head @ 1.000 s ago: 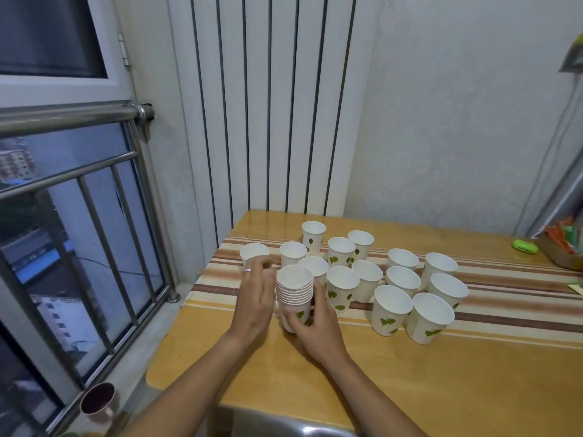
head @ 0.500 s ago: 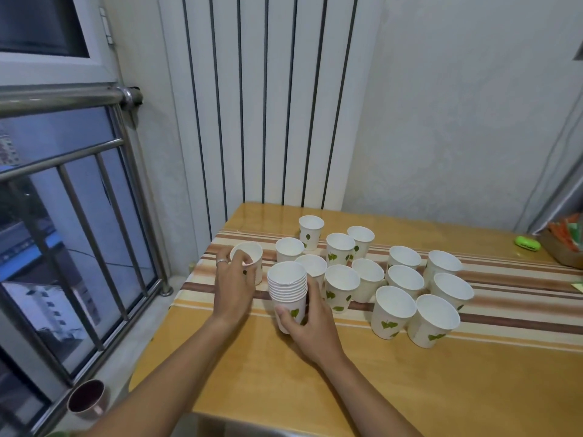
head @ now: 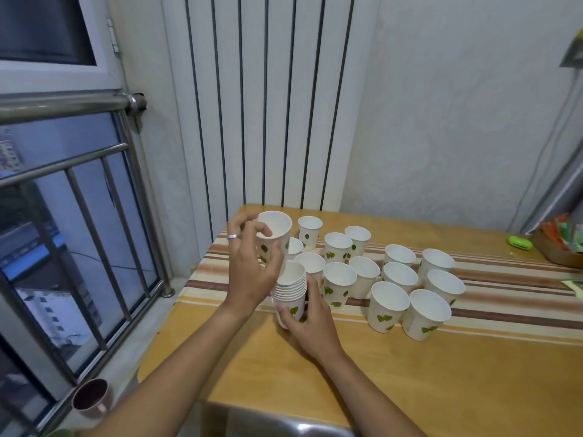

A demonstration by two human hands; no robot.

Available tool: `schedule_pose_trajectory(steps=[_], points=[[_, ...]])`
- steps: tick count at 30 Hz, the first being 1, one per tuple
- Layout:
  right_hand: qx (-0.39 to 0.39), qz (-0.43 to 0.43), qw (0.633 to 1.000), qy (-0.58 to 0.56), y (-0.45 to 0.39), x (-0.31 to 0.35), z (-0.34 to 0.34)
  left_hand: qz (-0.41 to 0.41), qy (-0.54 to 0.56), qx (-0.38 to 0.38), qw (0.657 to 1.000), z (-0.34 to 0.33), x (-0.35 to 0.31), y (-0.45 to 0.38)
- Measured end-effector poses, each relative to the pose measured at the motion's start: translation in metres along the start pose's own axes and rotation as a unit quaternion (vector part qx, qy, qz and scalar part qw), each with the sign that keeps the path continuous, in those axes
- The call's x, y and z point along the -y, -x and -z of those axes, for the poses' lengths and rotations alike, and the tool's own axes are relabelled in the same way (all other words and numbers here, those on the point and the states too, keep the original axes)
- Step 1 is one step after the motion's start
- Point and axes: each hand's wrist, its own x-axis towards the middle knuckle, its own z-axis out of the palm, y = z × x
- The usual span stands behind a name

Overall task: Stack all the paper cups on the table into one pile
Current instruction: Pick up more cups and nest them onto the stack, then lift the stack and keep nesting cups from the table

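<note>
A pile of nested white paper cups (head: 291, 287) with green leaf prints stands near the table's left side. My right hand (head: 310, 323) grips its base. My left hand (head: 252, 266) holds a single paper cup (head: 274, 233) in the air, just above and left of the pile, with its mouth tilted towards me. Several loose cups (head: 391, 305) stand upright to the right of the pile on the striped runner.
The wooden table (head: 410, 389) has a striped runner (head: 504, 279) across it. A green oval object (head: 520, 242) and a box of packets (head: 560, 241) sit at the far right. A window railing (head: 79, 159) is at the left, with a dark cup (head: 91, 397) on the sill below.
My left hand has lifted the far-left cup off the table and brought it up above the pile. My right hand has stayed on the pile's base.
</note>
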Motion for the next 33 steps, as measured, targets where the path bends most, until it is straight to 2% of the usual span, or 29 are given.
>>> schedule_pose_trajectory(steps=[7,12,18,25,28,31,33], points=[[-0.002,0.002,1.000,-0.017,0.006,0.005,0.003,0.002,0.007,0.128,0.992,-0.004,0.004,0.032],[-0.004,0.014,1.000,-0.024,0.010,0.005,0.005,0.002,-0.003,0.160,0.987,-0.004,0.018,0.057],[-0.004,0.022,0.999,-0.043,0.009,0.003,0.005,0.023,0.024,0.175,0.984,-0.001,0.020,0.062],[0.035,0.050,0.996,-0.058,0.003,0.003,0.005,0.023,0.005,0.123,0.992,0.007,0.021,0.057],[-0.015,0.080,0.997,-0.005,-0.001,-0.002,0.011,0.027,-0.004,0.102,0.994,0.016,0.028,0.052],[-0.095,0.096,0.987,0.084,-0.013,-0.004,0.015,0.038,-0.006,0.113,0.993,0.019,0.031,0.055],[-0.115,0.104,0.978,0.139,-0.022,-0.003,0.015,0.052,-0.002,0.107,0.993,0.019,0.033,0.059]])
